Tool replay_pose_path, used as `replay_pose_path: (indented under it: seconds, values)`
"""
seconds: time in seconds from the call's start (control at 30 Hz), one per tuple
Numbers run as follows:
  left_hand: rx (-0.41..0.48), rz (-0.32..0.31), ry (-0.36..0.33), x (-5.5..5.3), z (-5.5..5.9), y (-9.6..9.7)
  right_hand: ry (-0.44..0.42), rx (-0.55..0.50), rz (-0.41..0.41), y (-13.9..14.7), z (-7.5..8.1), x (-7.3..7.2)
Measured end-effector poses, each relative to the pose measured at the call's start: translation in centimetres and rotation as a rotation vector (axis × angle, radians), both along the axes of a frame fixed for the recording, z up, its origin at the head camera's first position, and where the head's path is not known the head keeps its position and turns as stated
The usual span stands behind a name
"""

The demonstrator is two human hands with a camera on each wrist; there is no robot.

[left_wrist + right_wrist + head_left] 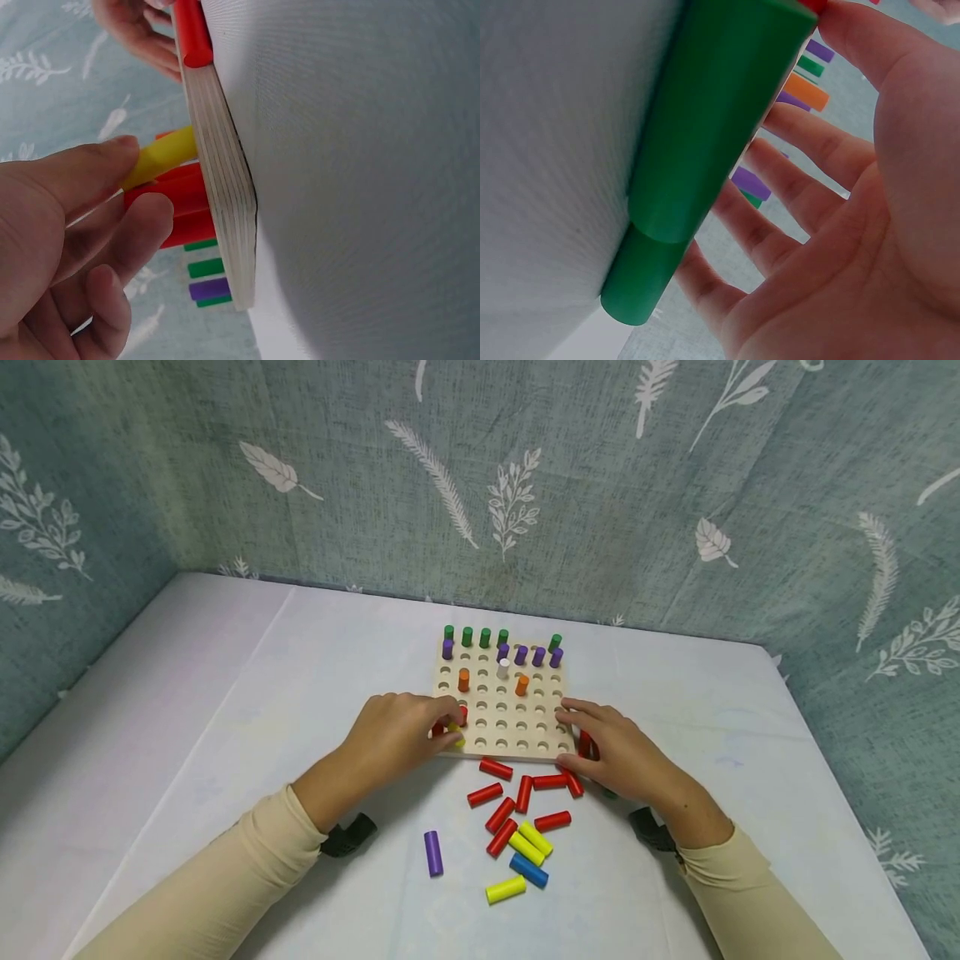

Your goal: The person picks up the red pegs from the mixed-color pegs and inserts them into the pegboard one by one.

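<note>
My left hand (393, 731) pinches a yellow peg (165, 155) between thumb and fingers over the near left corner of a wooden pegboard (491, 715). The peg's lower end meets the board; whether it sits in a hole is hidden. Red pegs (171, 193) stand right beside it, close to the fingertips. At the board's right edge rests my right hand (618, 752), its fingers spread and relaxed. Beneath that hand, green pegs (720, 112) lie on the table, along with a red peg (584, 744). Green, purple, orange and white pegs stand farther back in the board.
Several loose red pegs (500, 814) are scattered in front of the board. Nearer still lie yellow pegs (506, 890), a blue peg (529, 870) and a purple peg (433, 853). A leaf-patterned cloth (337, 485) hangs behind the white table (300, 643).
</note>
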State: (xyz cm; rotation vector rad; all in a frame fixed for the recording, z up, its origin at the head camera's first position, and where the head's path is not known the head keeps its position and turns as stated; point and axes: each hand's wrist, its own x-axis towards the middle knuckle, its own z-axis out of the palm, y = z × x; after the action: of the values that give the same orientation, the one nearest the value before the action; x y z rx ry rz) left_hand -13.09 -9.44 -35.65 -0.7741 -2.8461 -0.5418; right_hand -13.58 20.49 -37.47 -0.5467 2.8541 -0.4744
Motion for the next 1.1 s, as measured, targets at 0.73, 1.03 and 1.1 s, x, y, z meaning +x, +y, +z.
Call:
replay_pose_path:
  seconds: [0.73,1.03,1.1]
  values:
    - [-0.012,-0.018,-0.016,0.01,-0.4,0.12,-0.009,-0.002,-0.005,-0.07,-0.1,-0.08]
    - [-0.022,-0.017,-0.054,0.06,-0.41,0.24,-0.003,0.003,0.004,-0.04,-0.06,-0.01]
    - [-0.039,-0.018,-0.073,0.03,-0.43,0.31,-0.002,0.001,0.004,0.0,-0.06,-0.04]
